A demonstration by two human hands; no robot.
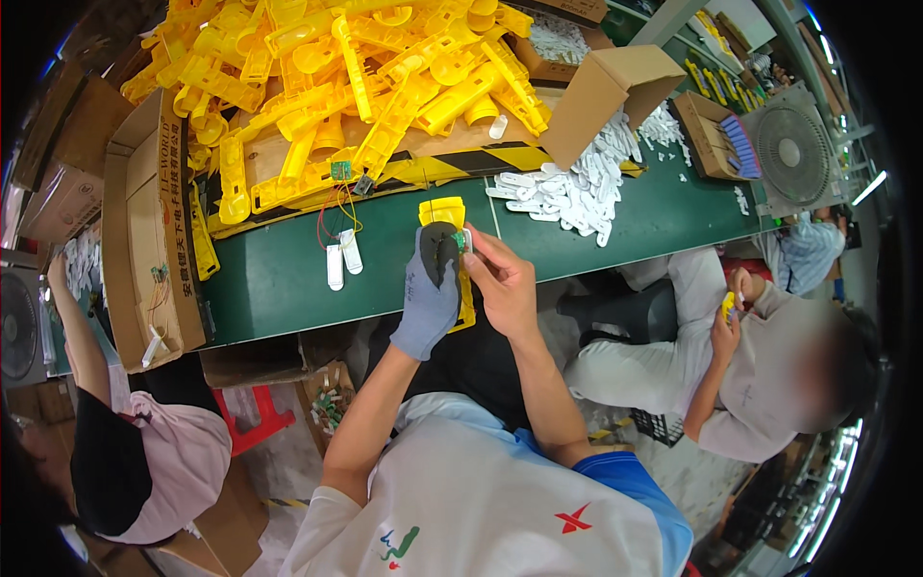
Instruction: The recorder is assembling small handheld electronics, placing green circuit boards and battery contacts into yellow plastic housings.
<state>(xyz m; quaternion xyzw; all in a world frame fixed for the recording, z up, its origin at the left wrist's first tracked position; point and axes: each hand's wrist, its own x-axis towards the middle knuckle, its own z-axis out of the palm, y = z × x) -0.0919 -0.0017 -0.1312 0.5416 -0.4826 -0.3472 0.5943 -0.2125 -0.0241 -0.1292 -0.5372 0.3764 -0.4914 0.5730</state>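
My left hand (430, 293), in a grey glove with dark coated fingers, is closed around a long yellow plastic housing (442, 211) at the table's near edge. A small green circuit board (460, 240) shows by the gloved fingertips. My bare right hand (507, 288) pinches a small white plastic piece (468, 240) against the housing's right side. Farther left on the green table (269, 279) lie two white plastic parts (336, 266), with thin red and yellow wires leading to another green board (341, 170). Fingers partly hide how board and housing meet.
Yellow housings (385, 67) are heaped behind a black-and-yellow striped edge (461, 165). White parts (577, 192) spill from a tipped cardboard box (601, 106) at the right. An open carton (144, 231) stands left. Co-workers sit on both sides; a fan (790, 144) is far right.
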